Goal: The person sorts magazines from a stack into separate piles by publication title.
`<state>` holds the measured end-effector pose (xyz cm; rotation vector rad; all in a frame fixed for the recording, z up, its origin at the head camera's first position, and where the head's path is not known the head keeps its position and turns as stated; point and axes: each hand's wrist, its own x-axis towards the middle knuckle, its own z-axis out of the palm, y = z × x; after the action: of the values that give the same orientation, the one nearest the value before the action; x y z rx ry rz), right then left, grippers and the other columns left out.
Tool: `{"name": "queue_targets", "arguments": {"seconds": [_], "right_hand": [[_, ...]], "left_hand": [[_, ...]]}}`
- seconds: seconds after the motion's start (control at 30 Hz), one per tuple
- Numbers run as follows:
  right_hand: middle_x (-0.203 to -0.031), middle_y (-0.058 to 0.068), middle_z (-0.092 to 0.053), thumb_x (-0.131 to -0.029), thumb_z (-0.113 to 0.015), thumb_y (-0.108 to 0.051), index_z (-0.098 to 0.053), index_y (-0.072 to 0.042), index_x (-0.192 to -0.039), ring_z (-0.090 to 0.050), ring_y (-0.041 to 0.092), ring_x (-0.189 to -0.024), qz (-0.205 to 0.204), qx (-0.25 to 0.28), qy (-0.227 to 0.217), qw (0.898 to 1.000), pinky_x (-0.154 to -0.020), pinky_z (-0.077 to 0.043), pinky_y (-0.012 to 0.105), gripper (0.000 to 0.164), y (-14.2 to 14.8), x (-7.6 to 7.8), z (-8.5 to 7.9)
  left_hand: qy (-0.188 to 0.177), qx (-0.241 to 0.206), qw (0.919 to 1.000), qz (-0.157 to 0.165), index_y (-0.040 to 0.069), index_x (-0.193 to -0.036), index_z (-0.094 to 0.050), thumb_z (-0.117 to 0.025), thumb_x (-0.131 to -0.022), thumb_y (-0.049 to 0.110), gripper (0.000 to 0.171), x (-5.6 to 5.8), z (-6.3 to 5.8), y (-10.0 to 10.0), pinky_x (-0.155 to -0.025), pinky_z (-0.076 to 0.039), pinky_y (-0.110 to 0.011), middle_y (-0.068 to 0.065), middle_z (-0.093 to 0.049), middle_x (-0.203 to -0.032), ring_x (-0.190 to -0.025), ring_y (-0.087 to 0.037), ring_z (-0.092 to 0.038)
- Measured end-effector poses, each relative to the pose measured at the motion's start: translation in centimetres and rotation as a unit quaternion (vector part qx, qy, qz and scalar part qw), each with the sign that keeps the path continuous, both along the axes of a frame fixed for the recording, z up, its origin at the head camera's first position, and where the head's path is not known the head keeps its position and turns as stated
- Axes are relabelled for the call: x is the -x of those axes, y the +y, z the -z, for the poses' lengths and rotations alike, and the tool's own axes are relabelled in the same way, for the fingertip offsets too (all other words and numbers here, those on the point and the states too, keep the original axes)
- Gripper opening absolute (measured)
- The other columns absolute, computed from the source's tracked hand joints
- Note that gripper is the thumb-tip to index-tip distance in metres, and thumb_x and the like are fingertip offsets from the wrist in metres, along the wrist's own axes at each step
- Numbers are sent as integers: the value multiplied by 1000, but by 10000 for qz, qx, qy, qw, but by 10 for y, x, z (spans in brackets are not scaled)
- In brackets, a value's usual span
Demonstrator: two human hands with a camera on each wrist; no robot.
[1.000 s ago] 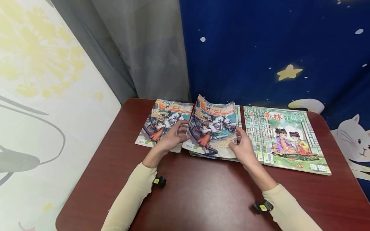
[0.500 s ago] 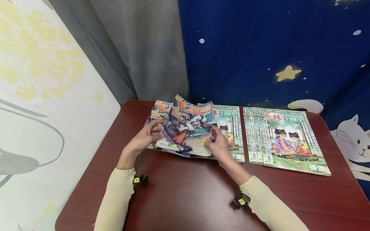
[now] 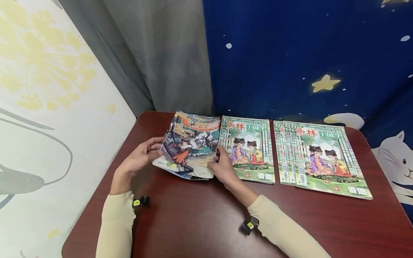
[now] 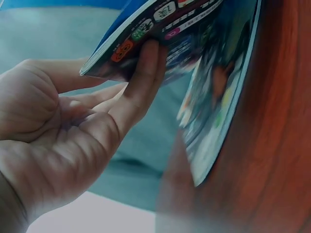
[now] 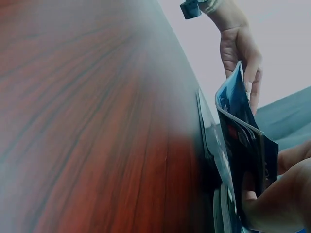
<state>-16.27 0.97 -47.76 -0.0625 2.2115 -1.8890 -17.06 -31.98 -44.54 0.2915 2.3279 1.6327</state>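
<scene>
A magazine (image 3: 196,148) with an orange-lettered cover is between my two hands, over the left part of the table. My left hand (image 3: 137,157) pinches its left edge; in the left wrist view the fingers of that hand (image 4: 68,126) lie against its underside. At the lower right edge, my right hand (image 3: 225,167) grips it with the thumb on top. Underneath, another magazine (image 4: 211,141) rests on the table, with a gap between the two in the left wrist view. The right wrist view shows the held magazine (image 5: 243,145) bent, its pages slightly spread.
To the right lies a green magazine (image 3: 250,168) with two cartoon children on its cover. Farther right, several matching green magazines (image 3: 335,172) overlap in a fan on the brown table (image 3: 193,222). Grey and blue curtains (image 3: 274,64) hang behind the table.
Both hands have carried the magazine leftward and lowered it, from over the green magazine to over the one at the left. The green magazine in the middle is now uncovered.
</scene>
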Motion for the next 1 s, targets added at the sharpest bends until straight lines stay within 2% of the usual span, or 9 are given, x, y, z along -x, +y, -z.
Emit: {"name": "queue_targets", "arguments": {"seconds": [0.07, 0.17, 0.27, 0.33, 0.47, 0.63, 0.83, 1.0], "right_hand": [[-127, 13, -53, -84, -64, 3, -25, 1, -166, -49, 20, -101, -73, -94, -100, 9999, -74, -44, 27, 91, -5, -2, 0], [-149, 17, -50, -86, -70, -4, -25, 0, -166, -56, 26, -118, -186, -170, -302, 9992, -83, -53, 31, 92, -11, -5, 1], [-156, 19, -48, -90, -73, -10, -25, -1, -166, -57, 32, -131, -309, -190, -440, 9984, -95, -57, 39, 91, -15, -7, 3], [-157, 20, -48, -92, -73, -14, -27, -1, -166, -58, 34, -135, -402, -196, -472, 9979, -101, -57, 43, 88, -17, -8, 3], [-156, 20, -50, -97, -67, -18, -30, 0, -165, -58, 35, -137, -565, -172, -458, 9972, -103, -56, 45, 79, -21, -8, 3], [-153, 23, -52, -101, -63, -20, -32, 4, -163, -54, 38, -141, -545, -176, -406, 9975, -109, -52, 49, 73, -24, -8, 1], [-165, 23, -42, -103, -63, -26, -32, 2, -164, -44, 41, -151, -619, -109, -497, 9968, -120, -43, 55, 73, -26, -20, -8], [-167, 23, -40, -104, -63, -30, -36, 0, -162, -42, 43, -153, -929, -289, -290, 9948, -122, -40, 56, 71, -21, -30, -14]], "left_hand": [[49, 158, 9998, 58, 2, -162, -35, -56, -107, 7, 59, -1, -4, -6, -91, -56, -19, -29, -58, -146, -113, -7, -69], [112, 684, 9975, 110, 2, -162, -36, -55, -108, 8, 58, -1, -11, -14, -92, -55, -17, -28, -60, -146, -120, -16, -68], [84, 1301, 9914, 113, 2, -162, -36, -55, -108, 8, 58, -2, -18, -16, -93, -54, -21, -26, -62, -146, -127, -29, -66], [70, 1701, 9854, 76, 1, -162, -36, -55, -107, 8, 58, -2, -20, -17, -96, -54, -30, -26, -61, -146, -130, -36, -63], [-25, 2274, 9737, -102, -1, -161, -37, -56, -107, 7, 58, -2, -14, -16, -100, -55, -45, -27, -59, -146, -130, -39, -61], [-21, 2610, 9651, -189, -4, -160, -37, -57, -106, 8, 58, 0, -6, -15, -103, -52, -50, -28, -58, -144, -129, -39, -58], [-97, 3111, 9500, -250, -4, -158, -42, -58, -108, 24, 59, -1, -1, -11, -108, -49, -60, -30, -56, -147, -132, -42, -56], [-184, 3443, 9382, -311, -5, -158, -40, -54, -110, 31, 61, -2, -1, -7, -116, -42, -66, -33, -48, -156, -143, -48, -48]]}}
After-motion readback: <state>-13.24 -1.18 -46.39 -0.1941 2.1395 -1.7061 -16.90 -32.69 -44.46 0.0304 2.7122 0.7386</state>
